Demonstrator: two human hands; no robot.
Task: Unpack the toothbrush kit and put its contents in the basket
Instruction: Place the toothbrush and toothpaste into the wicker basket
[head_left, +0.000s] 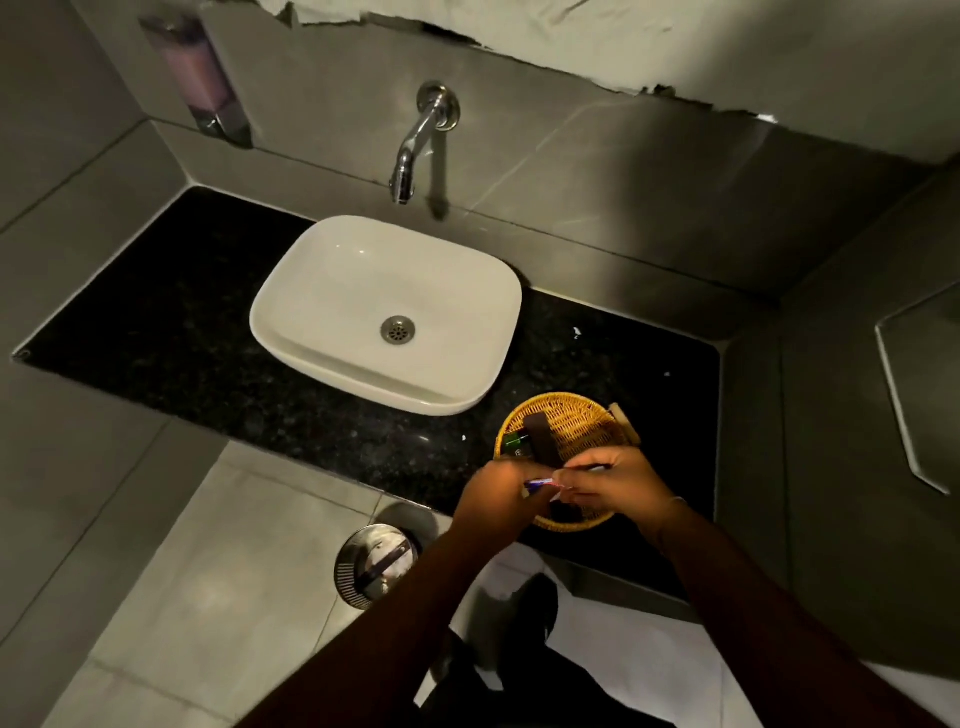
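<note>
Both hands met over the near rim of the wicker basket (558, 410), which stood on the black counter (182, 322) to the right of the white basin (387, 312). The left hand (496, 499) was curled around one end of a small packet with blue and red print, which I took to be the toothbrush kit (541, 484), and the right hand (615, 486) pinched its other end between thumb and fingertips, so both were grasping the same thing. A thin pale piece showed above the right fingers (perhaps the toothbrush handle or a strip of torn wrapper; the light was too dim to tell). The kit hung just above the basket's near edge, not yet inside it. In the basket lay a dark brown oblong item (540, 434) and a small green-labelled one (514, 441), and whether either came from the kit could not be judged. By my reading the task was in its opening stage: the wrapper was being pulled apart, and emptying it and laying the contents in the basket remained.
</note>
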